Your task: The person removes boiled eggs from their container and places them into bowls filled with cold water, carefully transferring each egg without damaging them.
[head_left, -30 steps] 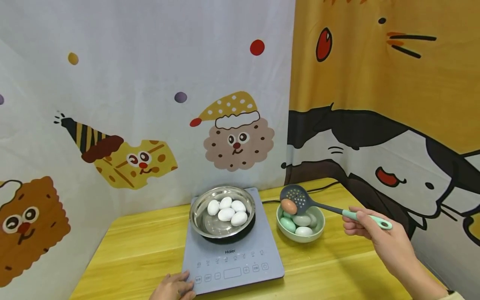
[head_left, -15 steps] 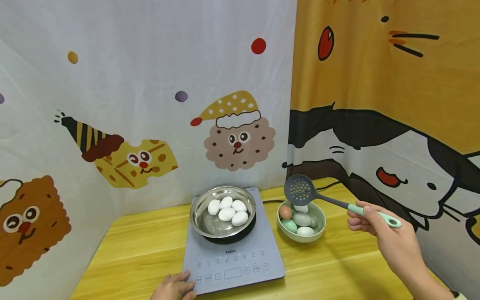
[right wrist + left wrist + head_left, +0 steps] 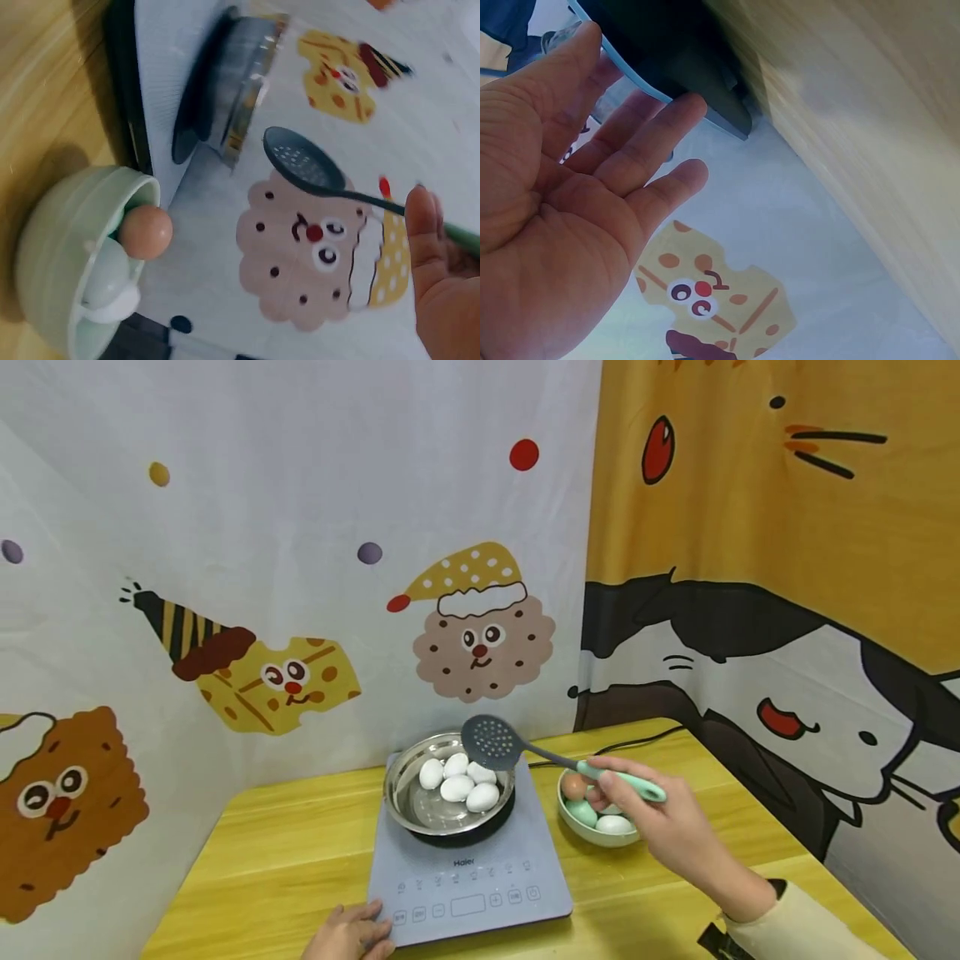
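My right hand (image 3: 675, 814) grips the mint-green handle of a grey skimmer (image 3: 491, 742). The skimmer's perforated head, with nothing on it, is above the right rim of a steel pan (image 3: 408, 806) that holds several white eggs (image 3: 457, 789). In the right wrist view the skimmer head (image 3: 304, 161) hangs in the air, apart from the pan (image 3: 251, 82). My left hand (image 3: 348, 933) touches the front left corner of the induction cooker (image 3: 468, 885) with loosely extended fingers, also seen in the left wrist view on the cooker's edge (image 3: 630, 71).
Right of the cooker stands a pale green bowl (image 3: 592, 837) with a brown egg (image 3: 146, 232), a green egg (image 3: 581, 812) and pale ones, partly behind my right hand. A black cord (image 3: 637, 741) runs along the back of the wooden table (image 3: 262, 852). Printed curtains (image 3: 300, 527) hang behind.
The skimmer has left the brown egg in the bowl, lifted off, and moved left over the pan's right rim with my right hand. My left hand stays at the cooker's corner.
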The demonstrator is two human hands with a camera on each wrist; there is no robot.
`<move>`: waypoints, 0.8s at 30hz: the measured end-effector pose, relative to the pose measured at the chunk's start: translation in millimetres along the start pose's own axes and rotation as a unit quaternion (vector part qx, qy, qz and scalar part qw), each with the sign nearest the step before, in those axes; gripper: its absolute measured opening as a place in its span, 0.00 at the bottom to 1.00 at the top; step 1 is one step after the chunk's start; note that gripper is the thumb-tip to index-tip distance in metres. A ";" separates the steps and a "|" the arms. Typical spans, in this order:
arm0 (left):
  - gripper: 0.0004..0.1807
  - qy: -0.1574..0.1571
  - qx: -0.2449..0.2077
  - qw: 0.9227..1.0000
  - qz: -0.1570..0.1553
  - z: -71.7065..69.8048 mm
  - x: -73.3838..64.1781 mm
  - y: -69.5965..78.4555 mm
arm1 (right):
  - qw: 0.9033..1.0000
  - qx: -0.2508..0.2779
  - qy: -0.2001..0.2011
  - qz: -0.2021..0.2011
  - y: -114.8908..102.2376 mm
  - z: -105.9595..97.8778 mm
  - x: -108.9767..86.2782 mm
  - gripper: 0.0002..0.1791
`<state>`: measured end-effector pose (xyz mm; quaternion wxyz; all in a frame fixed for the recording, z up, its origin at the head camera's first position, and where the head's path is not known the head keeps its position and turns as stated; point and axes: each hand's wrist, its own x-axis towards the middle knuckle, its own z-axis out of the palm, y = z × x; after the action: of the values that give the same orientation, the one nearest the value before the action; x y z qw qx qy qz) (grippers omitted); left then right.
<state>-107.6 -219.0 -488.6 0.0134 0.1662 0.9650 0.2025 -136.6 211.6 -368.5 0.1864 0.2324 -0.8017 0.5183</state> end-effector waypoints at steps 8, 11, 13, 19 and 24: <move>0.15 0.001 -0.013 1.000 -0.008 1.3 -0.5 1.2 | 0.964 -0.159 -0.048 -0.209 6.0 35.3 19.3 0.18; 0.15 0.013 -0.012 1.000 -0.011 1.5 -0.6 1.6 | 0.960 -0.158 -0.075 -0.221 6.2 42.6 23.2 0.18; 0.15 0.015 -0.008 1.000 -0.012 1.3 -0.7 1.7 | 0.956 -0.162 -0.089 -0.228 6.7 47.0 25.0 0.18; 0.14 0.009 -0.010 1.000 -0.019 0.1 -0.9 2.5 | 0.934 -0.183 -0.107 -0.289 7.2 59.2 30.5 0.15; 0.14 0.017 -0.001 1.000 -0.024 0.5 -1.1 3.3 | 0.927 -0.201 -0.104 -0.300 6.6 62.3 31.9 0.14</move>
<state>-105.6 -216.4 -487.8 0.0020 0.1396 0.9686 0.2055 -170.1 151.1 -380.8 0.2918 0.4725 -0.7965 0.2391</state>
